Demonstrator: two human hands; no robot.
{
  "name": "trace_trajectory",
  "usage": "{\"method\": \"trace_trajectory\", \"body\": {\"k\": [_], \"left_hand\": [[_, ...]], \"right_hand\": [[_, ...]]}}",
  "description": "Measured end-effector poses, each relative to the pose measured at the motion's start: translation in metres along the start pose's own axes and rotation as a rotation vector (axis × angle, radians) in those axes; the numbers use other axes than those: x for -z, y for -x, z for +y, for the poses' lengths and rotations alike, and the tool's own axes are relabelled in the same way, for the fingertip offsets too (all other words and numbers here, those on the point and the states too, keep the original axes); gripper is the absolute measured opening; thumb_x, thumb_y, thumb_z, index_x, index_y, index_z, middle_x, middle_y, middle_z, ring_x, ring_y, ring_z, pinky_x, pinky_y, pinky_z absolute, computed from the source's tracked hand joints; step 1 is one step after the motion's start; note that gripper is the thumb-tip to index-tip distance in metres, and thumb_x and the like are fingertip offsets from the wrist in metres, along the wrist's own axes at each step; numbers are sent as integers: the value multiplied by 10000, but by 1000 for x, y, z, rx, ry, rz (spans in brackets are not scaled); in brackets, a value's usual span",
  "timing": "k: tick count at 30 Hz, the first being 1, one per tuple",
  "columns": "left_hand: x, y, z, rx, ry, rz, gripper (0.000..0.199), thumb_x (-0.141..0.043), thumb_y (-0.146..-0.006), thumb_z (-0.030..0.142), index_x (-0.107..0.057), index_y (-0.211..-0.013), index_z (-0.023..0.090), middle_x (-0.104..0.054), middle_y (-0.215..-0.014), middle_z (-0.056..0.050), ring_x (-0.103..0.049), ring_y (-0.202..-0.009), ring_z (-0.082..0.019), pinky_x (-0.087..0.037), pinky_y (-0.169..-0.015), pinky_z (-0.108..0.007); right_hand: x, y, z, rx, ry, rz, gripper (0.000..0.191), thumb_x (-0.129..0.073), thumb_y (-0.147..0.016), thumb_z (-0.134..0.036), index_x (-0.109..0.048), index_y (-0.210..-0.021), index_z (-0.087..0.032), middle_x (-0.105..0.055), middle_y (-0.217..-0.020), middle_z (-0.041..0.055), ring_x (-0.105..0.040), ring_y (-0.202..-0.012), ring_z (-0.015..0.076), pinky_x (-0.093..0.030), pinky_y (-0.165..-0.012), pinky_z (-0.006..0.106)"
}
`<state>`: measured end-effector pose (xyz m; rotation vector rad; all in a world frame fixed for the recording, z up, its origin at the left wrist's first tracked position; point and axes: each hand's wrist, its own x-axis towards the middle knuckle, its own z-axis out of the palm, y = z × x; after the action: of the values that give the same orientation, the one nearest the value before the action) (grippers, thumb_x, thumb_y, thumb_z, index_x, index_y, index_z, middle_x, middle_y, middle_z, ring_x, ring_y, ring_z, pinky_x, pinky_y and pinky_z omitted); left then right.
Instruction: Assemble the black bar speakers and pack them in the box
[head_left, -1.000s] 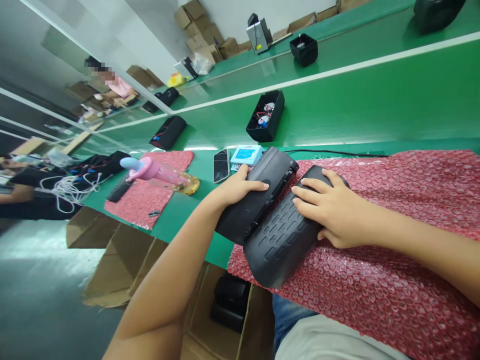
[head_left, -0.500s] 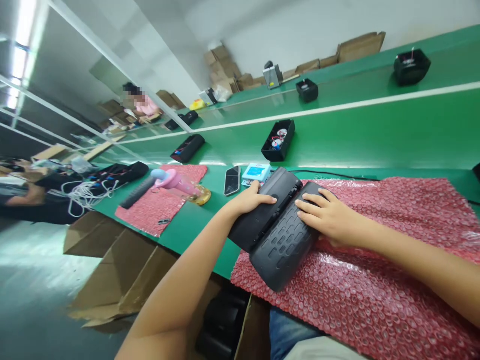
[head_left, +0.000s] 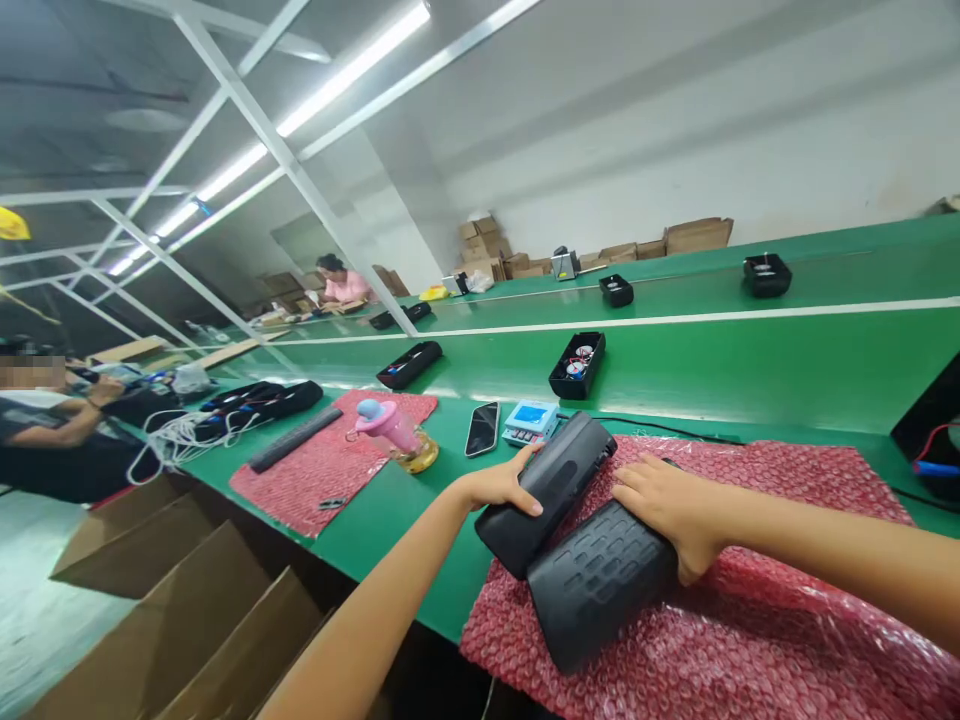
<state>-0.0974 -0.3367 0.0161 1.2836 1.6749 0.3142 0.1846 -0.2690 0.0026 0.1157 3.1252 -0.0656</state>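
Note:
My left hand grips a smooth black casing, its thumb across the top face and its fingers over the far side. My right hand is wrapped over the upper end of a black casing with a textured grille. The two casings lie side by side at an angle, close together at their lower ends with a gap higher up. Beneath them is red bubble wrap. Just beyond my left hand are a light blue device with a screen and a phone.
A pink-lidded bottle and a dark bar rest on another bubble wrap sheet. Black housings with wires sit on the green belt. White cables lie at left, near a seated person. Cardboard boxes stand below.
The two casings, nearly parallel and close before, now have a wider gap between their upper ends. The textured one is turned more sideways under my right hand. The head view has tilted upward.

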Motion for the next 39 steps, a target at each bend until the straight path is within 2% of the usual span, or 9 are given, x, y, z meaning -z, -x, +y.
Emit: {"method": "trace_trajectory", "body": {"k": [4, 9, 12, 15, 19, 21, 25, 31, 39], "left_hand": [[-29, 10, 10, -44, -94, 170, 1162, -764, -466, 261, -157, -1454, 189, -476, -1341, -143, -518, -1151, -311, -402, -992, -416], [-62, 29, 27, -215, -564, 593, 974, -713, -461, 81, -422, -1357, 329, -418, -1369, -145, -354, -1273, -444, -262, -1020, -610], [-50, 21, 46, -387, -437, 838, 909, -713, -525, 163, -409, -1367, 316, -468, -1315, -126, -448, -1214, -397, -343, -994, -582], [-30, -5, 83, -538, 102, 734, 951, -673, -615, 305, -220, -1448, 242, -590, -1167, -87, -598, -1022, -301, -473, -903, -501], [-22, -57, 146, -547, -23, 928, 996, -731, -563, 295, -250, -1435, 316, -409, -1383, -86, -411, -1269, -346, -323, -1056, -519], [-23, -89, 176, -393, -308, 961, 1021, -760, -547, 338, -249, -1432, 353, -308, -1438, -98, -328, -1326, -360, -272, -1082, -494], [-25, -164, 218, -138, -470, 780, 1133, -764, -529, 518, -156, -1461, 308, -501, -1235, -154, -561, -1096, -325, -442, -899, -412], [-43, -259, 234, 27, -558, 635, 1169, -847, -434, 358, -226, -1423, 393, -492, -1272, -181, -513, -1151, -400, -404, -897, -558], [-26, -305, 227, 84, -554, 542, 537, -547, -864, 441, -412, -1333, 219, -486, -1311, -110, -519, -1137, -270, -450, -934, -503]], "right_hand": [[-18, 27, -14, -6, 81, 100, 847, -789, -404, -398, -499, -1138, -92, -533, -1093, 168, -510, -922, 292, -436, -844, 455], [-34, 89, -12, 37, 445, 756, 675, -704, -677, -215, -434, -1280, -349, -465, -1282, 127, -454, -1167, 350, -348, -937, 574], [-21, 116, 8, -257, 132, 1028, 787, -700, -715, -323, -307, -1396, -313, -436, -1315, 150, -490, -1140, 351, -429, -892, 537], [5, 123, 39, -457, -226, 1192, 738, -520, -842, -523, -230, -1431, -184, -563, -1122, 153, -611, -918, 289, -540, -700, 439], [45, 119, 92, -903, -77, 1379, 907, -608, -722, -636, -256, -1427, -187, -519, -1192, 152, -536, -1068, 338, -470, -874, 533], [62, 117, 123, -1173, 78, 1283, 1091, -728, -593, -613, -209, -1454, -191, -453, -1266, 175, -427, -1185, 395, -369, -969, 571], [75, 106, 187, -1558, -64, 672, 1095, -621, -695, -669, 4, -1480, -231, -499, -1197, 176, -518, -1093, 345, -442, -863, 449], [34, 93, 259, -1707, -176, 261, 784, -686, -751, -495, -325, -1400, -242, -526, -1180, 128, -521, -1079, 319, -398, -907, 544], [-4, 101, 277, -1718, -86, 130, 787, -636, -785, -537, -295, -1412, -202, -412, -1328, 157, -408, -1209, 360, -320, -985, 624]]}}
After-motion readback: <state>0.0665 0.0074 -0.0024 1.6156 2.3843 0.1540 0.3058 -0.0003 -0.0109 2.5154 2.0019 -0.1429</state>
